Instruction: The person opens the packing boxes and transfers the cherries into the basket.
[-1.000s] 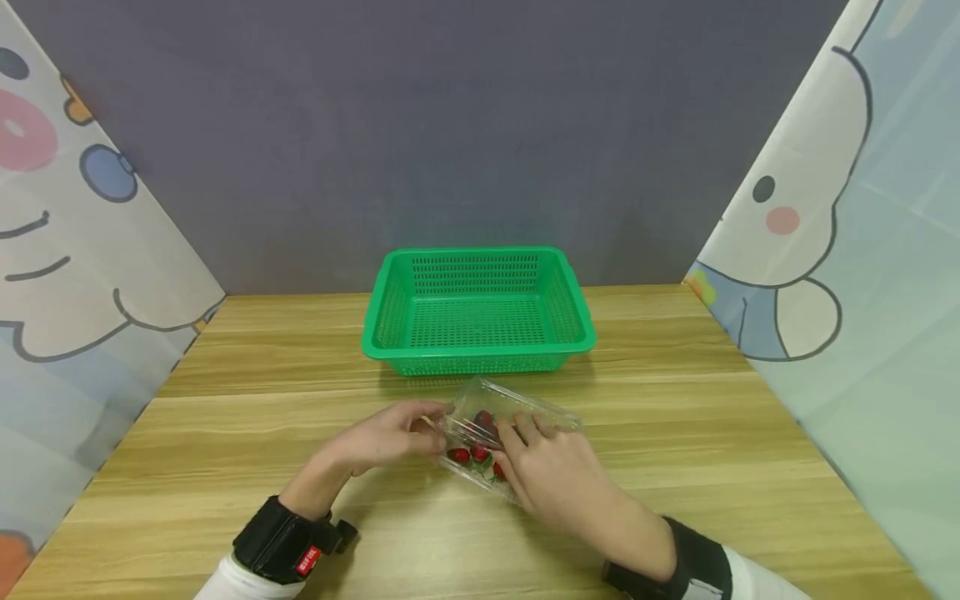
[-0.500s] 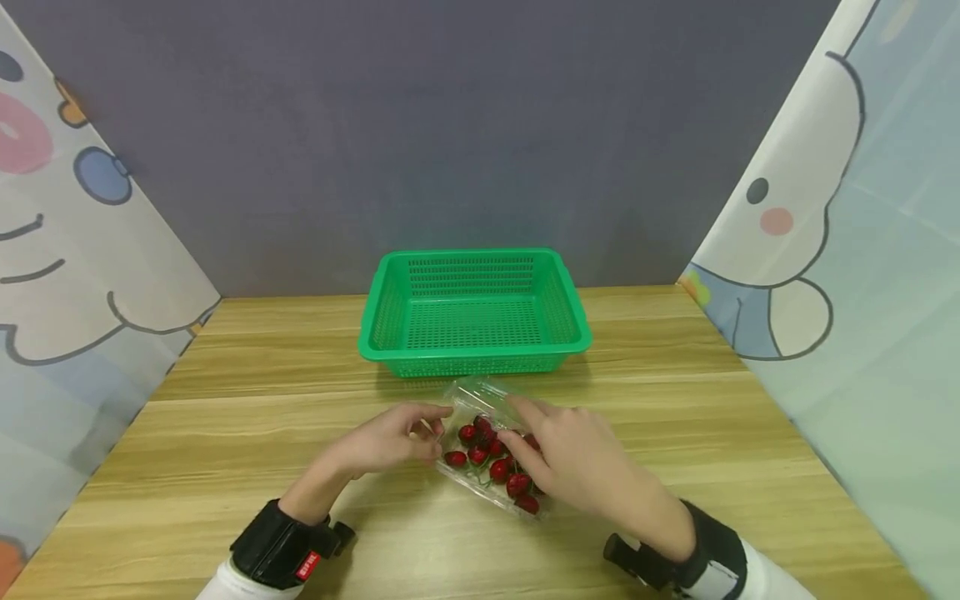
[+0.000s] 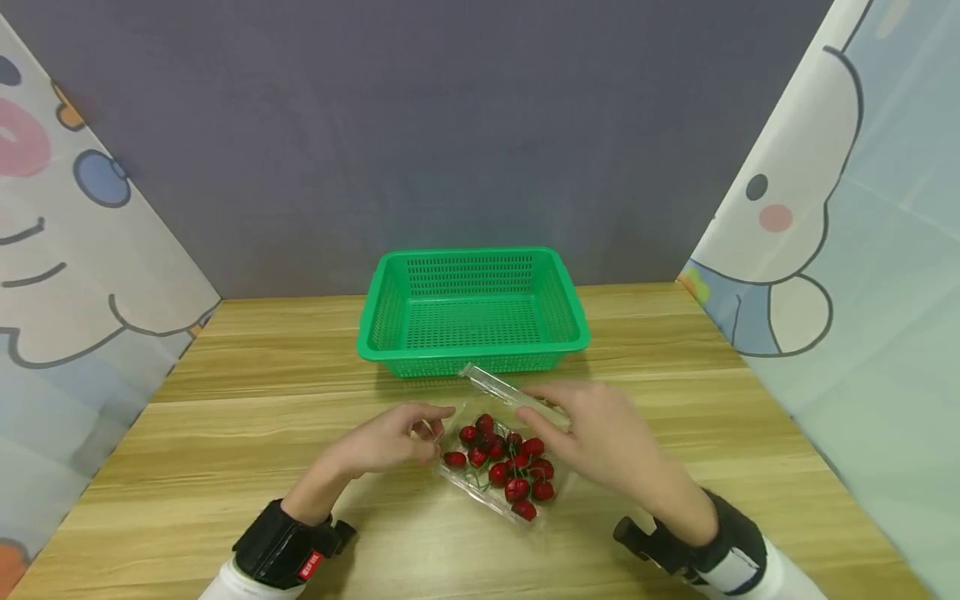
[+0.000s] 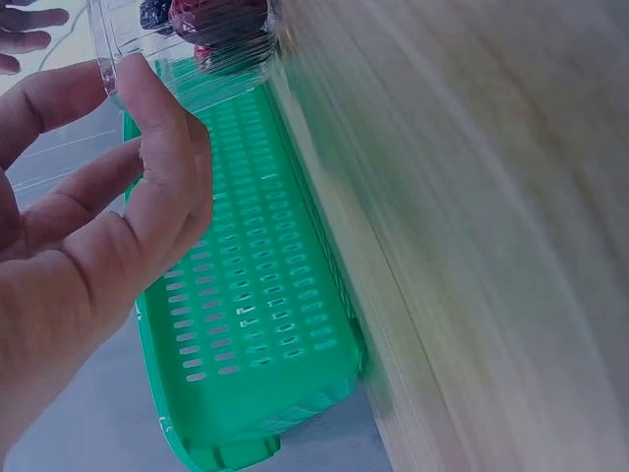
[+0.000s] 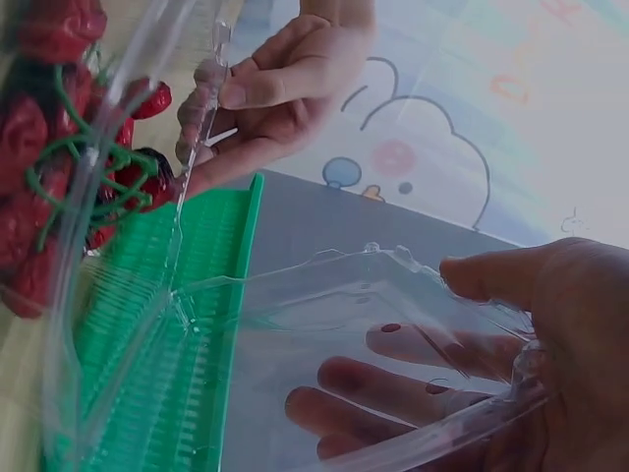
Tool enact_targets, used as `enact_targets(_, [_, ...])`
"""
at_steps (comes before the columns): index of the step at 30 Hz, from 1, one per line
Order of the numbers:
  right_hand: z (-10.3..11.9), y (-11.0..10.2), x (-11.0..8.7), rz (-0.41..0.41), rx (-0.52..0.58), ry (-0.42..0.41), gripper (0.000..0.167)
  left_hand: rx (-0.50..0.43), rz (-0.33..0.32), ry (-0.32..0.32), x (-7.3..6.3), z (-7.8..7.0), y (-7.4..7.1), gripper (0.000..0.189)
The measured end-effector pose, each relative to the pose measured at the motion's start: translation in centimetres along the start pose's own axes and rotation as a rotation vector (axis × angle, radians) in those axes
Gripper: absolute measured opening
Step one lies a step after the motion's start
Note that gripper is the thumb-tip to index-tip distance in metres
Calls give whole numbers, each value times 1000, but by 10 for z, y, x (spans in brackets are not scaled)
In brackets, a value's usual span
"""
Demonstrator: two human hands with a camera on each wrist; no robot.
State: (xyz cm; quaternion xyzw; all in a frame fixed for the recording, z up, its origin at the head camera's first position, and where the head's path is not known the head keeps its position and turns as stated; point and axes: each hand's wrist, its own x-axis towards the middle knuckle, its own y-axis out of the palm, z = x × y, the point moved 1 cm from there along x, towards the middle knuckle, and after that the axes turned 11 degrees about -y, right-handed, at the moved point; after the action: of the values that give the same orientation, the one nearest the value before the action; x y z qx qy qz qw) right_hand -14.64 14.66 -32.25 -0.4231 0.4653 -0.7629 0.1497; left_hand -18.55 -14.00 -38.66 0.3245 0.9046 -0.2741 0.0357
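A clear plastic clamshell box [image 3: 480, 495] lies on the table, holding several dark red cherries [image 3: 517, 489] with green stems. Its hinged lid [image 3: 501, 386] stands raised and tilted on the far side. My left hand [image 3: 392, 437] is at the box's left end; in the left wrist view the thumb and forefinger pinch its rim. With my right hand [image 3: 603, 429] I hold the lid between thumb and fingers. Through the transparent lid, the right wrist view shows the fingers of the right hand [image 5: 580, 324] spread behind it.
A green plastic basket [image 3: 472, 353] with slotted walls stands just behind the box, and nothing shows inside it. The wood-grain table [image 3: 247, 400] meets a grey back wall [image 3: 465, 125]. Cartoon-printed panels [image 3: 862, 275] flank both sides.
My right hand has swung the lid up and away to the right, uncovering the cherries. The left hand has stayed at the box's left end.
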Motion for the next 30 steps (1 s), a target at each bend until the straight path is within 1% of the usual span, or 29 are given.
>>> enact_targets(7, [-4,-7,-1,3,37,50,25,48,-18,5,2,1,-1,62])
enact_targets(14, [-8,-12,-2,19,36,77,27,61,-32,13,3,3,-1,61])
enact_targets(22, [-13,-23,-7,31,86,118,31,92,-68,-7,1,0,-4,55])
enact_targets(26, [-15,-27,-8,57,101,152,32,101,-83,-10,0,-1,-6,52])
enact_targets(30, [-17,-31,-9,80,103,182,34,130,-100,-7,-1,-2,-8,47])
